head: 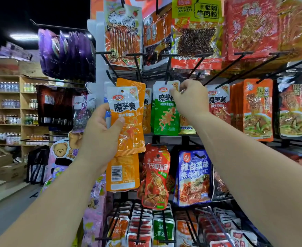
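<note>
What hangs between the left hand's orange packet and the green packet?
Another hanging orange packet, partly covered by the held orange packet, in the head view.

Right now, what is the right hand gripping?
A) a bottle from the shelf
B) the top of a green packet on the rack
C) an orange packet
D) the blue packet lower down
B: the right hand pinches the top corner of the green packet up by its hook, while the left hand holds the orange packets.
</note>
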The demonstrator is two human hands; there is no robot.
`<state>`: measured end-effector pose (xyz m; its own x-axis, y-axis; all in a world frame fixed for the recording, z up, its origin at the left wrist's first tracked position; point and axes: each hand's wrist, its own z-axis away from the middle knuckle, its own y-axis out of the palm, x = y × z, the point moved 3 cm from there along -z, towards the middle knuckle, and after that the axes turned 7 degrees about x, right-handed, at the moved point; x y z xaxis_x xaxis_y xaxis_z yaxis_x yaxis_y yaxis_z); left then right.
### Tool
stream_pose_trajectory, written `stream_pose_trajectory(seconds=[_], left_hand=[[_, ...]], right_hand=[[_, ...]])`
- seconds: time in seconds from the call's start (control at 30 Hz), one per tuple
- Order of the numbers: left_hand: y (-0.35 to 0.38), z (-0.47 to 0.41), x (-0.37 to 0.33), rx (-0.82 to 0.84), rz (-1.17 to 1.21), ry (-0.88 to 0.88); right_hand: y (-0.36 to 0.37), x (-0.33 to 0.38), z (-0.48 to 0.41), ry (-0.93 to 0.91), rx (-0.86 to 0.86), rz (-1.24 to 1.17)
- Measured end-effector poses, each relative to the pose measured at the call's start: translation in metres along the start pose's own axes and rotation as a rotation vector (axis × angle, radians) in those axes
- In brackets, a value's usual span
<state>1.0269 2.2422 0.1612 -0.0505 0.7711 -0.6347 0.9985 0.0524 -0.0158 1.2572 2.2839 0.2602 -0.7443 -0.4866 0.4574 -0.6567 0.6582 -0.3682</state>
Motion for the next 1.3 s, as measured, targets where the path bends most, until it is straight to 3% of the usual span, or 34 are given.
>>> stream_pose_trajectory(seconds=[0.1,0.2,0.3,0.37,0.5,0.77,1.03,1.3], left_hand=[[0.0,-0.001,0.0,0.007,-0.009,0.001],[0.001,-0.002,0.0,0.015,-0.025,0.012],[0.001,-0.002,0.0,0.02,-0.026,0.016],[0.002,-0.001,0.0,0.026,-0.024,0.013],[0.001,-0.001,0.0,0.026,-0.021,0.011],[0.002,0.0,-0.001,0.022,-0.032,-0.003],[0.005,0.002,-0.004,0.011,-0.036,0.0],[0.003,-0.002,0.0,-0.012,-0.075,-0.024]], right_hand=[[-0.003,-0.007,0.014,-0.093,-0.008,0.105],[-0.007,-0.005,0.029,-0.314,-0.001,0.327],[-0.002,-0.009,0.034,-0.487,0.143,0.667],[0.002,-0.013,0.033,-0.494,0.264,0.849],[0.007,-0.014,0.028,-0.498,0.345,0.991],[0.014,-0.02,0.019,-0.459,0.432,0.948],[0.012,-0.016,0.039,-0.275,0.525,0.465],[0.026,-0.011,0.046,-0.223,0.531,0.555]])
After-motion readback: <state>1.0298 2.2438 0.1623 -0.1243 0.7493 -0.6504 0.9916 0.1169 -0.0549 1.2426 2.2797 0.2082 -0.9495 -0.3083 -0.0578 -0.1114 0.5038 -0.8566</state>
